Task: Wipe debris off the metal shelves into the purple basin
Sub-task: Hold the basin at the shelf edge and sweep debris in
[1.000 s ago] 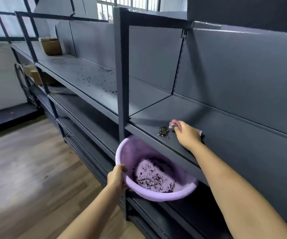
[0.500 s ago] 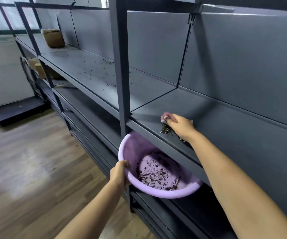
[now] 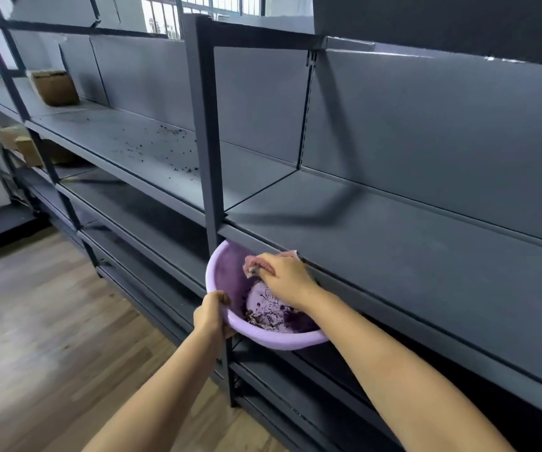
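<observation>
A purple basin [image 3: 227, 272] hangs just under the front edge of the dark grey metal shelf [image 3: 377, 243], tilted toward me, with dark debris [image 3: 269, 316] on its bottom. My left hand [image 3: 211, 313] grips its near rim. My right hand [image 3: 282, 277] is over the basin at the shelf's edge and holds a pink cloth [image 3: 255, 264] bunched in its fingers. The shelf section to the right of the upright post [image 3: 209, 151] shows no debris. Loose dark debris [image 3: 162, 148] is scattered on the shelf section to the left.
Lower shelves run below the basin. A cardboard box [image 3: 55, 88] stands on the far left shelf, and more boxes [image 3: 25, 145] sit one level down. Wooden floor [image 3: 45, 321] lies to my left.
My right hand has swept the cloth and the small debris pile off the shelf's front edge and now sits over the basin. The pile is gone from the shelf.
</observation>
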Motion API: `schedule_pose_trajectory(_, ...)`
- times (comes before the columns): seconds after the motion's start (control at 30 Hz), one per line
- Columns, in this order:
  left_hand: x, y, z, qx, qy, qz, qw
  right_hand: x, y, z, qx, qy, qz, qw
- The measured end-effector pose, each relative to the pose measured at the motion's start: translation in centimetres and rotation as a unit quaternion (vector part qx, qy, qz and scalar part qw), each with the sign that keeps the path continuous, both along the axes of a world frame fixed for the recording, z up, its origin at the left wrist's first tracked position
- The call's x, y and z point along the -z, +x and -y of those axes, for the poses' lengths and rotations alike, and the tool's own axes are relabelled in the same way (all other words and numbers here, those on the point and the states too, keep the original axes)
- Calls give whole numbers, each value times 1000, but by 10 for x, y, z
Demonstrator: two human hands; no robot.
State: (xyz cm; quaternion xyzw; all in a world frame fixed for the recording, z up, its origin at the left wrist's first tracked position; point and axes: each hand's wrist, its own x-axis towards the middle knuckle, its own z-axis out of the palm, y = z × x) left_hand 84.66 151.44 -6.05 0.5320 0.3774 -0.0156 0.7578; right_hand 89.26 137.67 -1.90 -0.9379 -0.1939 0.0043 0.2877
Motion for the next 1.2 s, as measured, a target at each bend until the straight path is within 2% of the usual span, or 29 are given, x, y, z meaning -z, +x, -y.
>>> schedule_pose_trajectory(0.1,-3,-7,-3,8,4,7,1000,2,-26,-9,-23,-20,9,999)
schedule_pose_trajectory(0.3,-9,-12,-4,16,-1,16,1000,-22,-35,-1,8,-20,36,999)
schedule_pose_trajectory(0.4,-10,-11,-1,24,-8,20,999,-39,-24,11,60,-17,64,996)
schedule_pose_trajectory(0.57,-6,0,0,35,-13,21,999,-52,10,33,135,72,62,986)
schedule_pose_trajectory(0.67,-5,8,1,35,-15,21,999,-50,24,47,170,68,65,981)
schedule_pose_trajectory(0.73,-4,13,0,36,-15,20,999,-41,27,51,169,39,36,984)
schedule_pose_trajectory(0.8,-2,18,-2,35,-13,16,999,-23,29,52,160,-32,2,987)
schedule_pose_trajectory(0.87,-2,22,-6,35,-9,13,999,-10,33,52,147,-89,24,985)
schedule_pose_trajectory(1.2,1,28,-13,20,-1,21,1000,-9,40,46,112,-113,53,986)
